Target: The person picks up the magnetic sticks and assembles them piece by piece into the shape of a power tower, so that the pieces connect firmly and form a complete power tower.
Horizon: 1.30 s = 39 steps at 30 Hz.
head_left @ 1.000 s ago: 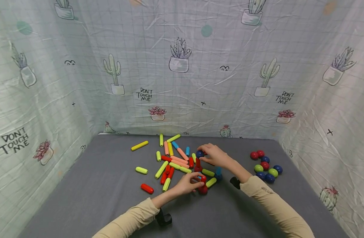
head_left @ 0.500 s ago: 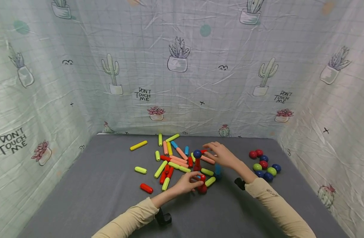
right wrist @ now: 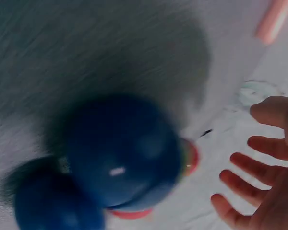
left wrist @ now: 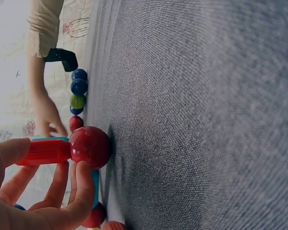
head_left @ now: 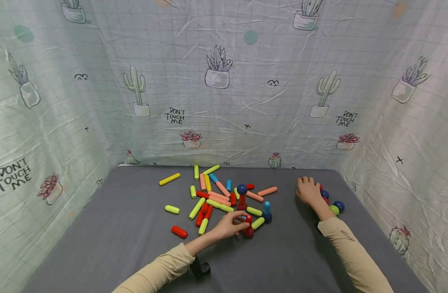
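Observation:
My left hand (head_left: 229,226) pinches a red rod (left wrist: 45,151) that stands upright on a red ball (left wrist: 90,147) on the table. A light blue rod (left wrist: 95,188) shows between that ball and another red ball (left wrist: 96,216), partly behind my fingers. Farther back, a blue ball (head_left: 242,189) tops a red rod (head_left: 242,200) on a red ball. A light blue rod (head_left: 267,208) rises from a blue ball (head_left: 267,217) to the right. My right hand (head_left: 309,192), fingers spread and holding nothing, is over the loose balls, near a large-looking blue ball (right wrist: 122,148).
Several yellow-green, red, salmon, yellow and blue rods lie scattered left and behind, such as a red rod (head_left: 179,232) and a yellow rod (head_left: 169,179). Loose balls, including a green ball (head_left: 334,210), sit at the table's right. A patterned cloth (head_left: 224,134) surrounds the table.
My right hand has let go of the blue ball, now atop the rear red rod, and moved right to the loose balls. My left hand keeps its pinch on the red rod.

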Tool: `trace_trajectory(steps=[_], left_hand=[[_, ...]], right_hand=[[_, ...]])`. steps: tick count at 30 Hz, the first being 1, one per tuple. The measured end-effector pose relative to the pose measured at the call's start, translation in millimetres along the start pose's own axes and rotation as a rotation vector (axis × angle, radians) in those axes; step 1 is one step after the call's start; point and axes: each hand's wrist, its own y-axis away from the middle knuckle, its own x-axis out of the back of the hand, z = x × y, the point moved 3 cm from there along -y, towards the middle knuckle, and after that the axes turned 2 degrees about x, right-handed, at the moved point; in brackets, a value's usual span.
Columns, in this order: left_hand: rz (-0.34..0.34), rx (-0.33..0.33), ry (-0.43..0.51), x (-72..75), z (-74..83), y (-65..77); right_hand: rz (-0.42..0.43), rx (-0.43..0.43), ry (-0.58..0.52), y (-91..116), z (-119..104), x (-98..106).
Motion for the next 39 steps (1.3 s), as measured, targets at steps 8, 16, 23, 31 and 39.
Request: trace_trajectory(steps=[8, 16, 23, 31, 39], left_hand=[[-0.008, 0.008, 0.000, -0.1, -0.8, -0.5], [-0.013, 0.003, -0.007, -0.1, 0.9, -0.3], [-0.015, -0.001, -0.006, -0.4, -0.6, -0.5], [-0.012, 0.003, 0.002, 0.2, -0.4, 1.2], [-0.009, 0.012, 0.016, -0.3, 0.0, 1.6]], right_hand=[[-0.162, -0.116, 0.027, 4.8, 18.1, -11.9], [-0.057, -0.157, 0.099, 7.4, 18.1, -12.0], [0.017, -0.062, 0.087, 10.5, -1.1, -2.3], [0.041, 0.244, -0.414, 18.9, -64.8, 41.2], [0.230, 0.467, -0.421, 41.8, -102.5, 63.1]])
